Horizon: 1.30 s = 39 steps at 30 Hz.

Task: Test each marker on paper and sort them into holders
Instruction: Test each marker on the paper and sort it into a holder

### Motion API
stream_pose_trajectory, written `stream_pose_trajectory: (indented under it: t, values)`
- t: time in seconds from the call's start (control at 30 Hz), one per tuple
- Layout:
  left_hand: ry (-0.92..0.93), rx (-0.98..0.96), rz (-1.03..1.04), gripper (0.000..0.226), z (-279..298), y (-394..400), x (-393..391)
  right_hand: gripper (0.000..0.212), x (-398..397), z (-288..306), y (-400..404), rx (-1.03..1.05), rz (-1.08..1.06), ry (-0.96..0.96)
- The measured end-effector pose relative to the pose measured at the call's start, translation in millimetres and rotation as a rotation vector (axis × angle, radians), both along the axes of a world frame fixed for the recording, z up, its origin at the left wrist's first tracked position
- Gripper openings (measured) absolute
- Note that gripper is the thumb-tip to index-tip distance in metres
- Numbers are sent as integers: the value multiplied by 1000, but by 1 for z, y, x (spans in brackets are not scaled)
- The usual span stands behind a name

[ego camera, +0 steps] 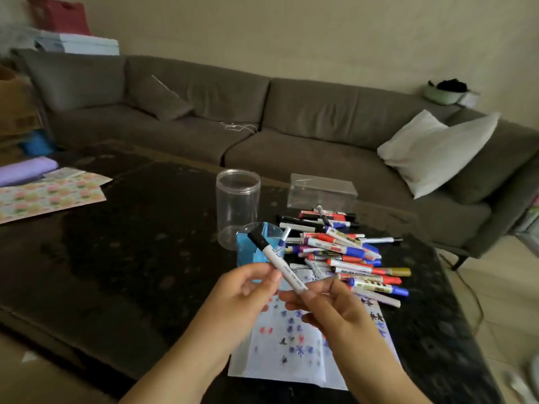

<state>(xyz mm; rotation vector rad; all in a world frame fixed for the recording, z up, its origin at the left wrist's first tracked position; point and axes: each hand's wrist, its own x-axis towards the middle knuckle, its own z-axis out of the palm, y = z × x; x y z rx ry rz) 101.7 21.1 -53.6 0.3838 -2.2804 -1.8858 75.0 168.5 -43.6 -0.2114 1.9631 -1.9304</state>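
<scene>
Centrally, a black-capped marker (278, 265) with a white barrel is held above the bench (116, 258), tilted with its cap toward the far left. Left hand (248, 290): fingers curled about the middle of the barrel. Right hand (326, 301): fingertips pinching the near end of the same barrel. The cap appears to be on, so the marker is judged to be either just picked for testing or just recapped; which, cannot be told.

Directly below the hands lies the test paper (291, 345), already bearing red, blue and black marks. To its far right sits the marker pile (341, 249), loosely heaped. Holders: a blue holder (253, 246) just beyond the hands, with one blue-capped marker (283, 236) standing in it; a clear cylinder (237, 205) behind it; and a clear box (320, 191) farther right.

Risks, as judgement. Pulling the cap with both hands near the blue holder could knock it over, since it looks light. An uncapped tip could stain fingers. The loose pile could roll toward the right bench edge if brushed. Placing the marker in the wrong holder would spoil the sort.
</scene>
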Motion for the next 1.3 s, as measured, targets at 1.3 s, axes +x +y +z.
stream_pose_trajectory:
  t: [1.3]
  values:
    - [233, -370, 27, 13, -44, -18, -54, 32, -124, -32, 11, 675, -153, 730]
